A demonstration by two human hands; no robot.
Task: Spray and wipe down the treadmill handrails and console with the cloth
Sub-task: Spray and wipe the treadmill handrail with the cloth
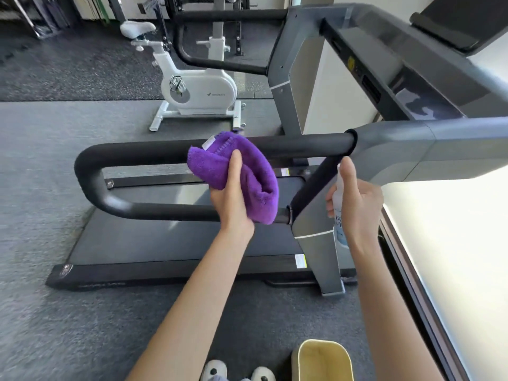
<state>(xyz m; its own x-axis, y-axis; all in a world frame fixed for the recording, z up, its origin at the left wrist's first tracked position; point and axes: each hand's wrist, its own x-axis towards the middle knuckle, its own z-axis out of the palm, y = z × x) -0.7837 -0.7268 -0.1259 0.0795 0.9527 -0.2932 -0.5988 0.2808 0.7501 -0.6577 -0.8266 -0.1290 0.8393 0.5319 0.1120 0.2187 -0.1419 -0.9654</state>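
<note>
Gym floor w/ treadmill: left hand (232,199) grips cloth (236,174) against near handrail (288,145), bar running left-right; right hand (354,207) grips spray bottle (337,215) beside it.

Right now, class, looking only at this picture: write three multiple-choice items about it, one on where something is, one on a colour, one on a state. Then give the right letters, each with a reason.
1. Where is the cloth?
A. on the floor
B. against the near handrail
C. inside the bin

2. What colour is the cloth?
A. purple
B. white
C. green

3. What is the right hand doing?
A. hanging idle
B. pressing flat on the console
C. gripping the spray bottle

Answers:
1 B: the left hand holds the cloth up against the black padded top bar.
2 A: the fabric is plainly purple.
3 C: the fingers curl round the bottle, with the thumb upright near its top.
</note>
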